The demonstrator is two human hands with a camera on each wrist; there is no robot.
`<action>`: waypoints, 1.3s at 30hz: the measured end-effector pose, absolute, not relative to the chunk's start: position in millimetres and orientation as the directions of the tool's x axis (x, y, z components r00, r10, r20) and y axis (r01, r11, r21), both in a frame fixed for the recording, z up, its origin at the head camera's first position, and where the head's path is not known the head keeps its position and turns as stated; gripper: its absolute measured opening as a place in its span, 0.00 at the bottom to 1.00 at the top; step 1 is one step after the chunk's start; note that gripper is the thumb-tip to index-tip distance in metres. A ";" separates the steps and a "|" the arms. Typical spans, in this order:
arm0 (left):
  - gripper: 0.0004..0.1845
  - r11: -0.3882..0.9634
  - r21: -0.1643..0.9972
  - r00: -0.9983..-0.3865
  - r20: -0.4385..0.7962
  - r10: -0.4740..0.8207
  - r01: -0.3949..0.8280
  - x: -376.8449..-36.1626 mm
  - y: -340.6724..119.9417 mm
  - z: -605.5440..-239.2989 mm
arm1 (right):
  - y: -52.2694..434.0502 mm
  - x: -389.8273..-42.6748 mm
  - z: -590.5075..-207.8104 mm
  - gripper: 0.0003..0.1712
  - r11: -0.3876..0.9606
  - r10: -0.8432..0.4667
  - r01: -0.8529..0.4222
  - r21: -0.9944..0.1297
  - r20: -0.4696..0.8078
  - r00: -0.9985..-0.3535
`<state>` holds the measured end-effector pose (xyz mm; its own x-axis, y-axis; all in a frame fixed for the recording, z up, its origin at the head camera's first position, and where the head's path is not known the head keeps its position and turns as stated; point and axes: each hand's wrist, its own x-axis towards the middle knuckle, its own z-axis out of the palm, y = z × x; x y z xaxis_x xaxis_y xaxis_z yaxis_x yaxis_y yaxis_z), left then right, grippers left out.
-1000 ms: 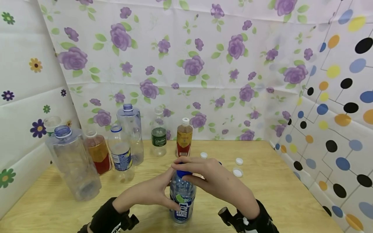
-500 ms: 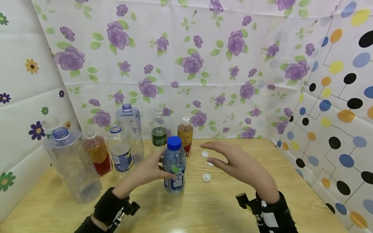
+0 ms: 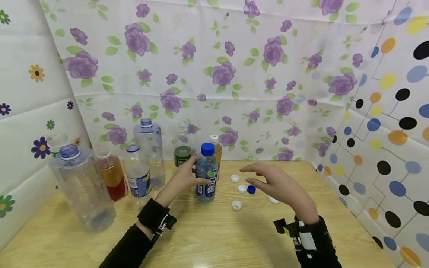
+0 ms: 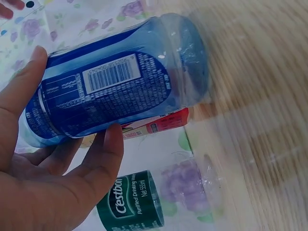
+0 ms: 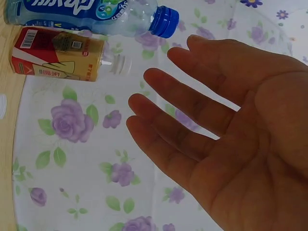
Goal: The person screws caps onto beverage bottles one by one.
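Your left hand point(image 3: 181, 180) grips the blue-capped bottle point(image 3: 206, 173), upright on the surface point(image 3: 214, 234) before the tea bottle point(image 3: 217, 150); your right hand point(image 3: 276, 184) hovers released above loose caps point(image 3: 242, 188).

The bottle point(image 3: 206, 175) wore a blue cap point(image 3: 207, 149) and a dark blue label with white lettering and a green spot, and behind it stood a bottle with a green label point(image 3: 182, 156) and another with a red and yellow one point(image 5: 57, 60). White caps point(image 3: 237, 205) and one blue cap point(image 3: 251, 189) lay on the pale wood-grain table point(image 3: 214, 234). The backdrop point(image 3: 214, 74) was white with purple roses and green leaves, the right wall point(image 3: 388, 123) white with blue, yellow, orange and black dots.
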<state>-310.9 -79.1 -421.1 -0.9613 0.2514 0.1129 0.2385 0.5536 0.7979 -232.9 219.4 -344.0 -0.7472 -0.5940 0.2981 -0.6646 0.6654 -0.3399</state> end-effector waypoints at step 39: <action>0.63 0.814 0.567 -0.917 0.380 -0.120 0.129 -209.0 -185.8 -306.9 | 228.0 -233.9 -347.9 0.20 0.706 -0.578 -0.617 -0.349 0.220 -0.786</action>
<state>-209.0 -185.8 -306.9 -0.9171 -0.1197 0.3803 0.1287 0.8139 0.5666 -233.9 228.0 -347.9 -0.7859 -0.5778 0.2203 -0.6166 0.7058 -0.3487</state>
